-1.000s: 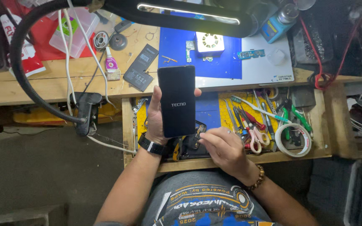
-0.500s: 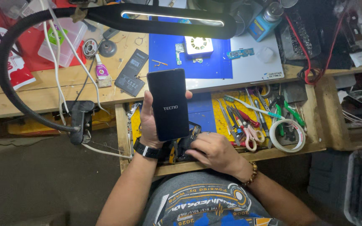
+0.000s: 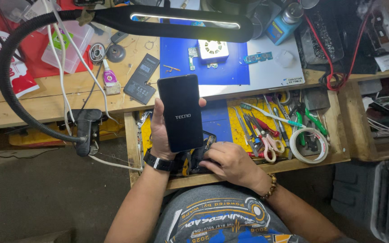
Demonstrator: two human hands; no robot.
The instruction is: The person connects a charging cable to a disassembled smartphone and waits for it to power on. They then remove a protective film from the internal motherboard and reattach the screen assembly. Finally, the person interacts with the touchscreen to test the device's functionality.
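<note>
— What are you on right now?

— I judge it a check of the phone (image 3: 180, 113). My left hand (image 3: 162, 130) holds it upright at centre frame, above the open drawer (image 3: 325, 155), screen toward me. The screen is dark with only a small pale mark in its middle, so I'd say it is just starting up.

— How is that grip set?

— Wrapped round the phone from behind: thumb tip on the right edge near the top, fingers along the left edge, palm under the back. The wrist with the watch (image 3: 158, 163) sits low, forearm coming up from the lower left of the frame.

— And the other hand?

— My right hand (image 3: 230, 162) is down at the drawer's front edge, just below and right of the phone. It lies knuckles up, fingers curled over a dark part (image 3: 199, 157) there. I cannot tell whether they actually pinch it or only rest on it; the fingertips are hidden.

— What does the next move call for?

— As I judge it, a steady left grip so the phone doesn't tilt, and the right hand free to come up to the screen. It would have to let go of whatever it covers first.

— Anything crowding you?

— Tools (image 3: 266, 130) and a coil of white wire (image 3: 309, 145) fill the drawer to the right. On the counter (image 3: 32, 105) above, a battery (image 3: 141, 78) lies just beyond the phone's top, beside the blue mat (image 3: 181, 63). The lamp (image 3: 185, 22) runs across the top of the frame.
</note>
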